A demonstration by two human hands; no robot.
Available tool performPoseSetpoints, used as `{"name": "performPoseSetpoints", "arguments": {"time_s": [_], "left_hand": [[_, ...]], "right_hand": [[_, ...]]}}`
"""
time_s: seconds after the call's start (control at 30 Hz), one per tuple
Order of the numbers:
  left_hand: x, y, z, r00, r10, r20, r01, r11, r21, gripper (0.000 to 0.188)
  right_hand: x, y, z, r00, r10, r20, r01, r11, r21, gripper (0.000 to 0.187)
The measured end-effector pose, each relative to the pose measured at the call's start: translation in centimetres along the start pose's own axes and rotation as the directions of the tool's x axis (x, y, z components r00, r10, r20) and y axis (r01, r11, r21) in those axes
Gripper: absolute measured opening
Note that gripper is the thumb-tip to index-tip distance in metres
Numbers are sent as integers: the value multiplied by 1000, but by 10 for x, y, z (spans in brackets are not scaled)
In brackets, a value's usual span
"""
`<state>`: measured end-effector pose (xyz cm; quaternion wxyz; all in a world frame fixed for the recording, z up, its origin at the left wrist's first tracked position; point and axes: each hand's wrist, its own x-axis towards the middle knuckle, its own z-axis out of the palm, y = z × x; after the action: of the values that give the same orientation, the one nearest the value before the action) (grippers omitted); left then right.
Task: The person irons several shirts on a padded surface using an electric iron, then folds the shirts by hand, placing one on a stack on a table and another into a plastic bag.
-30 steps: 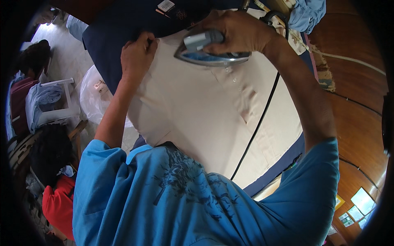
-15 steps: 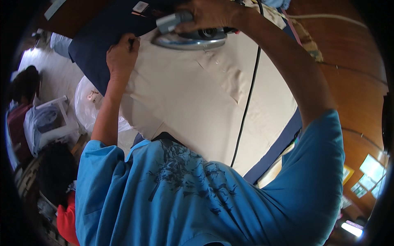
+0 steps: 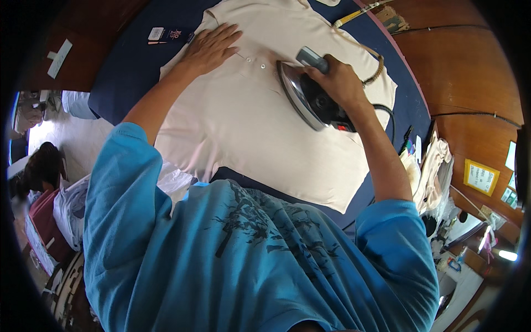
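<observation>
The pale shirt (image 3: 238,127) lies spread on navy cloth (image 3: 127,83), its middle just above the picture's centre. Toward its 2 o'clock is the iron (image 3: 303,99), tip pointing to 11. The right hand (image 3: 338,83) is clamped round the iron's handle. At the shirt's 11 o'clock the left hand (image 3: 212,48) lies flat, palm down, fingers apart, gripping nothing. Two buttons (image 3: 263,66) show between that hand and the iron. A black cord (image 3: 393,122) curves at the iron's 4 o'clock. Farther out, a tag (image 3: 156,35) lies at 10, pale garments (image 3: 433,174) at 4.
</observation>
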<state>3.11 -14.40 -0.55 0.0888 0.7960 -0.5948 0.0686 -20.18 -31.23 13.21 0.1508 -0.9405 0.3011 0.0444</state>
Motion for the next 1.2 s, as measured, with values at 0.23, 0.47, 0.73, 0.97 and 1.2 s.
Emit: {"name": "performPoseSetpoints", "arguments": {"time_s": [0.23, 0.47, 0.73, 0.97, 1.2], "left_hand": [[-8, -19, 10, 982, -21, 186, 7, 997, 77, 50], [-5, -12, 7, 981, -36, 193, 23, 998, 66, 51], [-14, -36, -21, 964, -138, -226, -78, 667, -741, 44], [-70, -31, -37, 888, -394, -237, 125, 702, -701, 38], [-92, -26, -21, 842, -522, -137, 268, 626, -732, 37]], "right_hand": [[-38, 38, -2, 992, 126, -11, -126, 991, 44, 49], [-57, 46, -10, 959, 208, 192, -254, 932, 260, 48], [-39, -63, 8, 976, -50, 210, -11, 960, 280, 50], [7, -134, 24, 994, -70, 89, 41, 957, 287, 51], [12, -144, 39, 995, 21, 98, -46, 963, 265, 52]]}}
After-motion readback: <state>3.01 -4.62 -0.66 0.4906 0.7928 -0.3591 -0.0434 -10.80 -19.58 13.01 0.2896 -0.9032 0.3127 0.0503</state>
